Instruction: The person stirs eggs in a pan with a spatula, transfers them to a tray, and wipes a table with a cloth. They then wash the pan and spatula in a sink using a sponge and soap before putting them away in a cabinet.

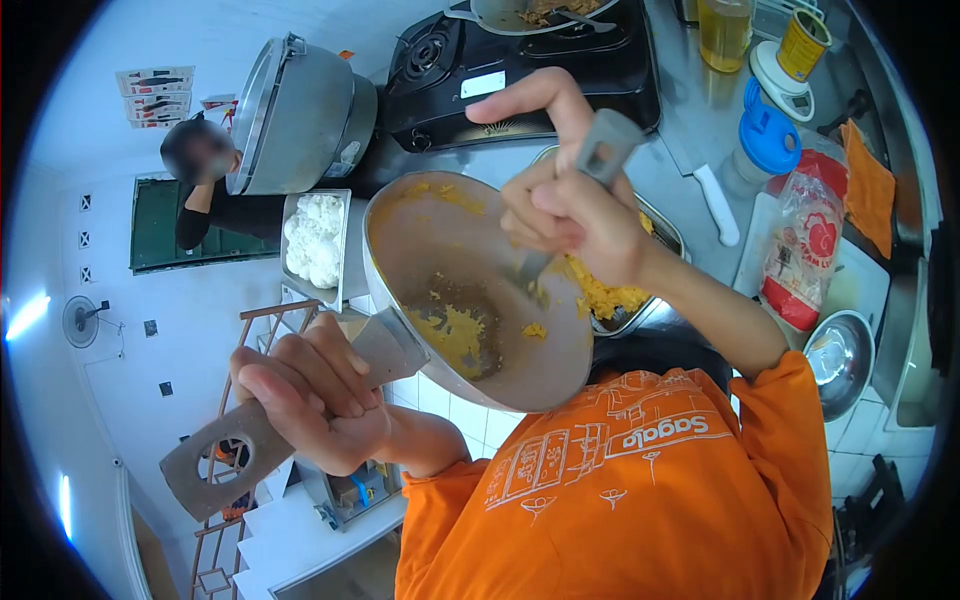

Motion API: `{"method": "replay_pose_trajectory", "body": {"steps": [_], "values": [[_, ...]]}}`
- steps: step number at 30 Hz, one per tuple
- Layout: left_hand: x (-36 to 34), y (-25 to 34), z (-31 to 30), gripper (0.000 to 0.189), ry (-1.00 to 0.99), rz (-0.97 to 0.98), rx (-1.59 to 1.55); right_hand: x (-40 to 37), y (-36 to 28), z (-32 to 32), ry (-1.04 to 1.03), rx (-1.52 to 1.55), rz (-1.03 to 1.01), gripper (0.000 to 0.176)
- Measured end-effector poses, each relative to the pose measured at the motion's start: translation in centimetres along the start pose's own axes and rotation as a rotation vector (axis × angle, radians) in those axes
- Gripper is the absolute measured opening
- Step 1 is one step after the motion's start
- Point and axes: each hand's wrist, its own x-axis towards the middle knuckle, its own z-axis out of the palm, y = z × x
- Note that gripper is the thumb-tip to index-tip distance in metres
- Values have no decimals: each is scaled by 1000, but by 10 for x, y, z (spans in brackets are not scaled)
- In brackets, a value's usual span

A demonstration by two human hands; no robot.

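Observation:
My left hand is closed round the grey handle of a frying pan, which is tilted with its inside facing me. Scraps of yellow food, like scrambled egg, cling to the pan. In my right hand is a spatula with a grey handle; its blurred blade is inside the pan, and my index finger sticks out. Beneath the pan's right side, a metal tray holds more yellow crumbled food. The pan and my right arm hide part of this tray.
A black gas stove bears another pan. At left stand a large pot and a tray of white food; a person is behind. Right: a knife, plastic bag, blue-lidded jug, scale and metal bowl.

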Motion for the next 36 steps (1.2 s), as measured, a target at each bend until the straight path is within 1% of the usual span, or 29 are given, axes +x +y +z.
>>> {"method": "replay_pose_trajectory", "body": {"steps": [2,3,5,6,7,9,10,11,13,15,17,18,20,21,23,24,25,26,27,29,30,31,33,34,36], "values": [[1,-2,0,30,6,11,6,-8,-4,14,46,255,89,43],[2,-2,0,30,7,11,4,-11,-1,16,43,253,90,43],[2,-1,3,30,8,12,1,-19,19,12,42,221,190,43],[2,0,6,30,26,6,5,-20,31,6,56,125,233,41],[0,1,8,30,43,-2,10,-18,38,-2,59,125,233,41],[-3,3,10,30,48,-22,3,-5,43,-19,17,-94,142,40],[-4,3,11,30,53,-43,-1,-1,46,-25,-35,-237,63,40],[-4,2,12,30,53,-39,-1,2,37,-23,-38,-239,60,40],[-6,1,11,30,122,-36,87,8,10,-15,-45,13,135,40],[-5,-3,9,31,144,-30,119,1,7,-6,-78,39,148,40],[-3,-5,10,31,160,-20,145,-10,6,4,-227,162,349,41],[-2,-4,11,31,172,-35,140,-10,8,3,-227,159,352,41],[-1,-2,15,31,187,-50,133,-11,18,3,-401,79,484,43],[0,-1,17,32,185,-36,111,-9,21,0,-400,80,485,43],[0,0,20,33,178,-17,86,1,24,-9,-441,-24,528,59],[-1,0,22,33,193,-29,90,5,22,-10,-444,-31,526,59],[-2,0,23,33,210,-42,95,8,18,-11,-446,33,442,57],[-1,-1,22,33,214,-41,94,10,14,-10,-446,99,361,56],[-1,-2,19,33,223,-43,88,11,9,-7,-447,99,364,56],[0,-4,18,33,233,-46,82,10,-2,1,-360,64,298,40],[0,-4,19,33,245,-31,91,6,-1,6,-251,117,259,35],[1,-5,20,33,258,-15,100,2,-5,10,-253,112,260,35],[1,-8,20,33,266,3,100,-6,-15,18,-150,17,227,44],[1,-9,20,33,268,17,105,-8,-15,23,-150,17,228,44],[1,-9,22,33,281,33,113,-12,-15,32,-55,161,222,56]]}}
